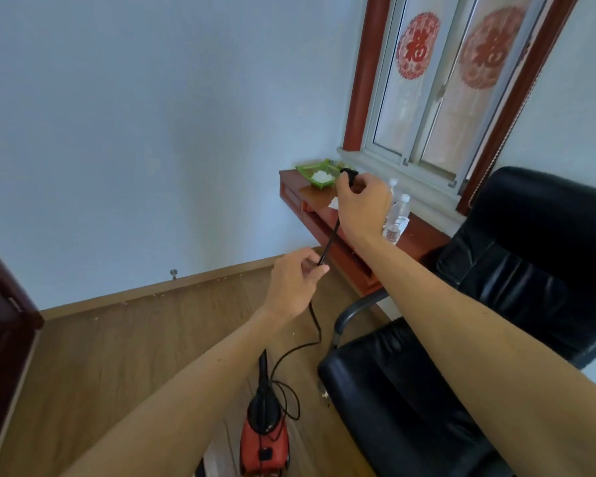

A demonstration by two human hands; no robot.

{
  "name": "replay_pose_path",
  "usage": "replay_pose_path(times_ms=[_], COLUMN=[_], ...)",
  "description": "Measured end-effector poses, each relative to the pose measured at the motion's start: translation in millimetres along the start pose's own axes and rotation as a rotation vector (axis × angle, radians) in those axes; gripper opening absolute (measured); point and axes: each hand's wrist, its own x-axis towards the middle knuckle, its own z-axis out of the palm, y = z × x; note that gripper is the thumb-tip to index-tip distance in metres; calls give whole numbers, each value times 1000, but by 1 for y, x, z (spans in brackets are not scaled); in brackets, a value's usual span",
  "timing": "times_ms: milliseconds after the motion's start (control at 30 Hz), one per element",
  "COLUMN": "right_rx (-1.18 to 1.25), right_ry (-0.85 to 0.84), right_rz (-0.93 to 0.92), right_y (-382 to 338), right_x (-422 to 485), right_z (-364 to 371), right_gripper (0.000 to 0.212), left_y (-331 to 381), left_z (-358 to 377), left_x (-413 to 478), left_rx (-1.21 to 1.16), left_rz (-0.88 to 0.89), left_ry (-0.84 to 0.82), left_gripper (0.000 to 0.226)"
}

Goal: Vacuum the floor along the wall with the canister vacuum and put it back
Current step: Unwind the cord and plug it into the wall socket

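Note:
A small red and black canister vacuum [264,438] stands on the wooden floor [117,346] near the bottom middle. Its black power cord [315,325] loops beside it and rises to my hands. My left hand [295,287] pinches the cord between thumb and fingers. Higher up, my right hand [362,201] grips the cord just below the black plug [349,172], which sticks out above my fist. The stretch of cord between my hands is taut. Small pale crumbs [159,295] lie along the skirting at the foot of the white wall.
A black leather office chair [496,339] fills the lower right, close to the vacuum. A red-brown desk [327,232] under the window carries a green tray [315,173] and two water bottles [398,218]. A dark wooden door edge [0,321] stands at the left.

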Motion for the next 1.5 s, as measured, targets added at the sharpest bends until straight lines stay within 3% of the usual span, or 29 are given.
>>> replay_pose_path(times_ms=[333,733,1200,1500], right_rx=[-15,-207,-447,-599], right_ry=[105,409,777,948], right_rz=[-147,-132,36,149], right_y=[-88,-161,-155,-122], right_x=[1,-66,-146,-188], right_z=[-72,-201,-437,-598], right_gripper=[28,18,21,38], left_y=[92,180,319,406], left_z=[-22,-34,78,179], left_x=[-13,-83,-216,-309], left_rx=[-180,-380,-529,-564], left_rz=[149,347,509,578], left_ry=[-102,-507,-1009,-1159], left_gripper=[9,8,4,7])
